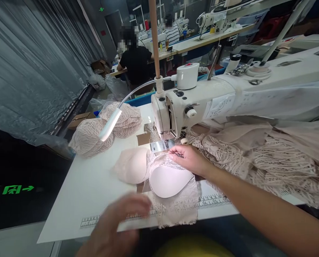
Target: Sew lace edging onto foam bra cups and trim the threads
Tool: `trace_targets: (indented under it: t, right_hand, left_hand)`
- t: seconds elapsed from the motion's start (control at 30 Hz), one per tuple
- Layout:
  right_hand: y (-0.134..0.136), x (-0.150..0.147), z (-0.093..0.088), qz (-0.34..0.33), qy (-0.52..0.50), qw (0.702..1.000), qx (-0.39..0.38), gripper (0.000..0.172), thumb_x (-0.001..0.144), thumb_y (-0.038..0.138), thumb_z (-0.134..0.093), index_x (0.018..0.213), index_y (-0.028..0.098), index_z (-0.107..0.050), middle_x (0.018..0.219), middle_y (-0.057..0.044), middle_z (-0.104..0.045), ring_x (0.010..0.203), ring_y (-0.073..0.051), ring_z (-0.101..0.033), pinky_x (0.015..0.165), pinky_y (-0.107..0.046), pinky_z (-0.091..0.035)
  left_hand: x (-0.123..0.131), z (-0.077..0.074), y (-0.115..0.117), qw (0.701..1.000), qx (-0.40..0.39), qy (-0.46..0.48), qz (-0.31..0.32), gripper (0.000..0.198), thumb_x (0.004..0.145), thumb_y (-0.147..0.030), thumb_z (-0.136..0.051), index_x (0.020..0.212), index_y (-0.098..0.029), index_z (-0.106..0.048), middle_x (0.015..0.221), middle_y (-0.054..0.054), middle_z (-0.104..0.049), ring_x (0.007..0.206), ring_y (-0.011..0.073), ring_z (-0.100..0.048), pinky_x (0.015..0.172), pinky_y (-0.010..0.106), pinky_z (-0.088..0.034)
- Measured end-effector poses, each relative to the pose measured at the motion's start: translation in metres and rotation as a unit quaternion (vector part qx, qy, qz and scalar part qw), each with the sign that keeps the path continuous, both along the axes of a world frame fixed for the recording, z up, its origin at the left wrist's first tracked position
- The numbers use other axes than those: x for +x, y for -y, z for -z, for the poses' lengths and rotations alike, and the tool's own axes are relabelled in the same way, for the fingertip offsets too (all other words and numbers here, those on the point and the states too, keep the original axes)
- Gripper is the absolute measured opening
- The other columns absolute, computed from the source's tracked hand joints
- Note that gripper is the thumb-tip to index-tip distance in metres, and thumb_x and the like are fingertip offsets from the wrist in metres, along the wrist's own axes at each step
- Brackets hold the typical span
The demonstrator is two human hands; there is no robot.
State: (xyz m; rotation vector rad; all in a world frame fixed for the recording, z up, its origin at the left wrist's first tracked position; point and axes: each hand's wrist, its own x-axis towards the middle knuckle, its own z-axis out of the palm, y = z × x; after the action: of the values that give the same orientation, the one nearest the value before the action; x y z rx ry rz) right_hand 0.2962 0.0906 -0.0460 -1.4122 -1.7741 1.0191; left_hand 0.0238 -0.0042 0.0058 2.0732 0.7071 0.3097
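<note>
A pale pink bra piece lies on the white sewing table point(90, 189): one padded cup point(132, 165) dome up, the other cup point(170, 182) showing its white inside, with beige lace point(178, 210) under it. My right hand point(188, 157) rests on the lace at the presser foot point(162, 144) of the sewing machine point(202, 94), fingers pinching a small metal tool. My left hand point(119, 225) hovers blurred over the table's front edge, fingers apart, holding nothing.
A heap of lace pieces point(106, 128) sits at the table's back left under a gooseneck lamp point(110, 125). More lace fabric point(272, 157) is piled right of the machine. A ruler strip point(213, 201) runs along the front edge. Other people sit at machines behind.
</note>
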Motion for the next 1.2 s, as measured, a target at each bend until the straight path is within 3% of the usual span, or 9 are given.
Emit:
trace_targets:
  t: [0.07, 0.1, 0.27, 0.43, 0.53, 0.63, 0.77, 1.0, 1.2]
  right_hand:
    - [0.001, 0.000, -0.001, 0.002, -0.006, 1.000, -0.001, 0.020, 0.079, 0.034, -0.053, 0.084, 0.020, -0.066, 0.084, -0.002, -0.068, 0.077, -0.017, -0.060, 0.069, -0.028, -0.043]
    - [0.001, -0.001, -0.002, 0.004, -0.010, 1.000, -0.003, 0.019, 0.078, 0.034, -0.053, 0.084, 0.020, -0.066, 0.083, -0.002, -0.068, 0.075, -0.017, -0.059, 0.068, -0.028, -0.043]
    - [0.004, -0.001, -0.008, -0.008, -0.014, 0.999, -0.028, 0.013, 0.074, 0.032, -0.054, 0.076, 0.020, -0.059, 0.066, 0.002, -0.061, 0.059, -0.013, -0.053, 0.057, -0.025, -0.039]
    - [0.005, 0.003, -0.011, -0.021, -0.014, 0.998, -0.054, 0.012, 0.074, 0.031, -0.053, 0.077, 0.020, -0.058, 0.065, 0.002, -0.061, 0.055, -0.012, -0.052, 0.053, -0.024, -0.038]
    - [0.004, 0.005, -0.008, -0.020, -0.023, 0.998, -0.059, 0.015, 0.076, 0.031, -0.053, 0.084, 0.020, -0.060, 0.075, 0.000, -0.066, 0.060, -0.013, -0.056, 0.056, -0.025, -0.041]
    - [0.004, 0.005, -0.006, -0.031, -0.046, 0.996, -0.077, 0.020, 0.076, 0.028, -0.053, 0.092, 0.021, -0.063, 0.086, -0.002, -0.070, 0.071, -0.017, -0.062, 0.061, -0.026, -0.045]
    - [0.005, 0.005, -0.010, -0.053, -0.066, 0.991, -0.100, 0.031, 0.074, 0.024, -0.053, 0.102, 0.021, -0.066, 0.083, -0.003, -0.071, 0.076, -0.019, -0.064, 0.066, -0.027, -0.048]
    - [0.002, 0.005, -0.017, -0.134, -0.066, 0.987, -0.064, 0.025, 0.081, 0.031, -0.049, 0.092, 0.018, -0.068, 0.092, -0.004, -0.069, 0.085, -0.022, -0.061, 0.075, -0.031, -0.047]
    - [-0.001, 0.000, -0.008, -0.056, -0.028, 0.998, -0.026, 0.027, 0.083, 0.037, -0.049, 0.071, 0.016, -0.061, 0.068, 0.000, -0.058, 0.066, -0.015, -0.051, 0.059, -0.026, -0.039]
  left_hand:
    - [-0.009, 0.015, -0.014, 0.959, 0.130, -0.104, -0.228, 0.040, 0.092, -0.032, -0.039, 0.132, -0.030, -0.046, 0.123, 0.007, -0.058, 0.122, 0.0289, -0.046, 0.102, 0.049, -0.039]
    - [-0.012, 0.024, -0.023, 0.938, 0.173, -0.153, -0.259, 0.041, 0.092, -0.032, -0.040, 0.133, -0.027, -0.045, 0.132, 0.008, -0.051, 0.127, 0.0292, -0.040, 0.105, 0.050, -0.035]
    - [-0.019, 0.055, -0.081, 0.915, 0.256, -0.242, -0.196, 0.045, 0.091, -0.033, -0.039, 0.133, -0.019, -0.045, 0.144, 0.010, -0.037, 0.135, 0.0288, -0.029, 0.109, 0.049, -0.030]
    - [-0.005, 0.031, -0.114, 0.894, 0.279, -0.175, -0.305, 0.041, 0.089, -0.033, -0.041, 0.123, -0.014, -0.052, 0.133, 0.014, -0.049, 0.125, 0.0288, -0.043, 0.101, 0.045, -0.038]
    - [0.016, 0.020, -0.103, 0.926, 0.161, -0.107, -0.323, 0.033, 0.089, -0.040, -0.041, 0.098, -0.017, -0.063, 0.094, 0.007, -0.066, 0.088, 0.0215, -0.061, 0.077, 0.032, -0.048]
    - [0.038, 0.026, -0.094, 0.959, 0.015, -0.066, -0.275, 0.034, 0.086, -0.044, -0.047, 0.079, -0.016, -0.064, 0.072, 0.003, -0.063, 0.069, 0.0167, -0.057, 0.062, 0.025, -0.043]
    - [0.054, 0.040, -0.104, 0.962, -0.069, -0.001, -0.265, 0.033, 0.081, -0.043, -0.054, 0.066, -0.014, -0.056, 0.059, -0.001, -0.050, 0.054, 0.0102, -0.042, 0.050, 0.021, -0.031]
    - [0.063, 0.044, -0.118, 0.936, -0.189, 0.141, -0.261, 0.029, 0.085, -0.041, -0.051, 0.073, -0.015, -0.047, 0.062, -0.005, -0.036, 0.054, 0.0073, -0.032, 0.050, 0.019, -0.027]
    - [0.064, 0.048, -0.116, 0.930, -0.267, 0.176, -0.183, 0.027, 0.081, -0.036, -0.061, 0.092, -0.013, -0.055, 0.080, 0.001, -0.052, 0.070, 0.0097, -0.048, 0.065, 0.020, -0.039]
